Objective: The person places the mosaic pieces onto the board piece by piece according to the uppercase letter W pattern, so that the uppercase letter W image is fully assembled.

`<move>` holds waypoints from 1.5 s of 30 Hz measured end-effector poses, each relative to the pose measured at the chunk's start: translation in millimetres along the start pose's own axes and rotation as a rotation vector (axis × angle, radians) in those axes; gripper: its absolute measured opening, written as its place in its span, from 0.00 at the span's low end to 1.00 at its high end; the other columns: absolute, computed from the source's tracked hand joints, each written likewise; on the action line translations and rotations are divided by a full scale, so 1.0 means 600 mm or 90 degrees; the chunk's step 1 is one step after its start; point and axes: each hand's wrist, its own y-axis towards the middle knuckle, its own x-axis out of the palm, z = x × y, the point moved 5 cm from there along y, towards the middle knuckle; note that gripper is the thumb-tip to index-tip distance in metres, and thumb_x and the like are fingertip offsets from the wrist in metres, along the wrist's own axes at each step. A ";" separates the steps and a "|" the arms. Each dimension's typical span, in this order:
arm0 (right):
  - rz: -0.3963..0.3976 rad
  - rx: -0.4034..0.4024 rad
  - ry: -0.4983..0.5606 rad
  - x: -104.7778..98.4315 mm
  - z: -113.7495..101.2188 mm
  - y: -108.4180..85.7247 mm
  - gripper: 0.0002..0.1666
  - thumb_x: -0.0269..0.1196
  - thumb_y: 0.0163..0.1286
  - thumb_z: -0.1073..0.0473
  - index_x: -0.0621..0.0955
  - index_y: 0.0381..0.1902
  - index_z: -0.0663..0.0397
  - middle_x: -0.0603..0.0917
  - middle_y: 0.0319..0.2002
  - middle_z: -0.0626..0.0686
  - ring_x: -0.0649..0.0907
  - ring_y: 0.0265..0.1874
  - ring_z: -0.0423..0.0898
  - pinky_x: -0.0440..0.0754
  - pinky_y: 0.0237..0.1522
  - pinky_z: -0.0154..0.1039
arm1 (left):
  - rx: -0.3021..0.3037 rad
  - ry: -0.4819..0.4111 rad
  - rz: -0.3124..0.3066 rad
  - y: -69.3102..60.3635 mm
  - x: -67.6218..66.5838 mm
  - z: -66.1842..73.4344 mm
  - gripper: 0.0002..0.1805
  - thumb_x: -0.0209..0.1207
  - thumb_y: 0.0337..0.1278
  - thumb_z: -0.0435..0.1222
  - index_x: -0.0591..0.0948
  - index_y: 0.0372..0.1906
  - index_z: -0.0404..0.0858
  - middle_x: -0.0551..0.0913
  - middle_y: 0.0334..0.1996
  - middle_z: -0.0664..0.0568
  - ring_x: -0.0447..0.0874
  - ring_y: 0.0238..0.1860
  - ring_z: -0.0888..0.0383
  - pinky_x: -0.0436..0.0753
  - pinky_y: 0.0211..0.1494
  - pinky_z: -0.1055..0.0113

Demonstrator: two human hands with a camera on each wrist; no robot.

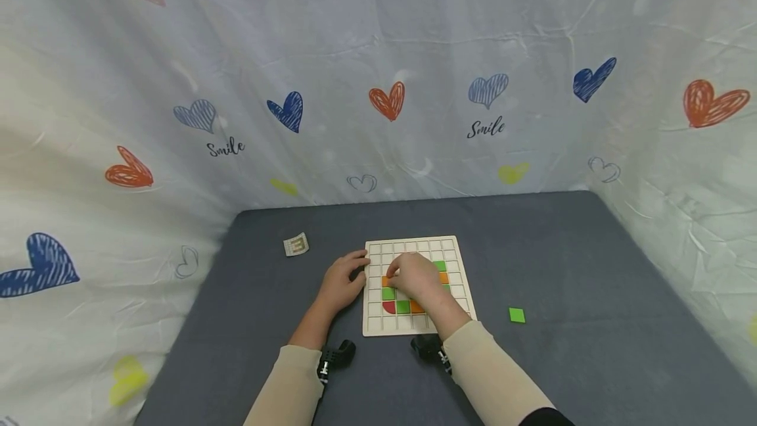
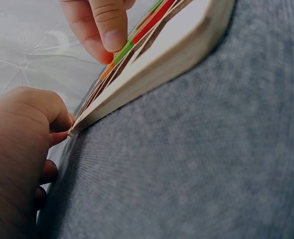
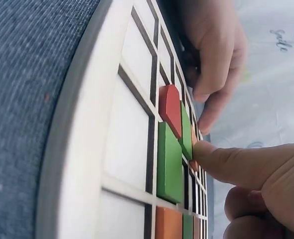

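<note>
A pale wooden grid board (image 1: 378, 327) lies on the dark cloth, several coloured tiles set in its squares. With thumb and fingertips, my left hand (image 1: 341, 284) touches the board's left edge. My right hand (image 1: 418, 276) reaches over the grid. Its thumb and forefinger pinch an orange tile (image 1: 386, 281) low at a left-hand square. Just nearer to me are a green tile (image 1: 388, 294) and a red round-cornered tile (image 1: 388, 307). In the right wrist view the thumb covers part of that orange tile, beyond another green tile (image 3: 169, 162). My right hand hides some middle squares.
A loose green tile (image 1: 517, 315) lies on the cloth to the board's right. Beyond my left hand lies a small printed piece of paper (image 1: 296, 244). A light curtain with hearts (image 1: 387, 101) stands behind the table (image 1: 579, 248).
</note>
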 end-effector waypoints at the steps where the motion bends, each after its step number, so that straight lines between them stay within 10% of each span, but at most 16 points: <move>1: -0.001 0.000 0.006 -0.001 0.001 -0.002 0.03 0.74 0.65 0.53 0.92 0.36 0.42 0.89 0.42 0.46 0.79 0.25 0.40 0.77 0.25 0.37 | -0.001 0.001 0.000 0.000 0.000 0.000 0.19 0.58 0.69 0.33 0.85 0.61 0.38 0.77 0.68 0.50 0.72 0.70 0.44 0.72 0.69 0.43; 18: 0.072 -0.015 0.089 -0.075 0.051 -0.086 0.12 0.71 0.68 0.51 0.91 0.47 0.46 0.76 0.21 0.45 0.70 0.19 0.43 0.67 0.21 0.39 | -0.006 0.009 0.002 -0.002 -0.004 -0.001 0.19 0.58 0.70 0.34 0.84 0.62 0.38 0.77 0.68 0.49 0.71 0.70 0.44 0.69 0.71 0.44; 28: 0.071 0.052 0.182 -0.116 0.132 -0.153 0.20 0.72 0.67 0.55 0.88 0.54 0.55 0.70 0.21 0.49 0.66 0.19 0.45 0.61 0.22 0.38 | -0.005 0.002 0.001 -0.009 -0.006 -0.001 0.19 0.57 0.70 0.33 0.84 0.62 0.36 0.77 0.69 0.49 0.71 0.70 0.43 0.69 0.71 0.43; 45: 0.002 0.100 0.104 -0.150 0.295 -0.253 0.30 0.76 0.61 0.56 0.83 0.58 0.65 0.78 0.37 0.50 0.74 0.32 0.46 0.73 0.35 0.45 | 0.000 0.008 -0.003 -0.003 -0.003 0.006 0.19 0.56 0.71 0.34 0.84 0.62 0.38 0.77 0.69 0.49 0.70 0.71 0.42 0.68 0.71 0.42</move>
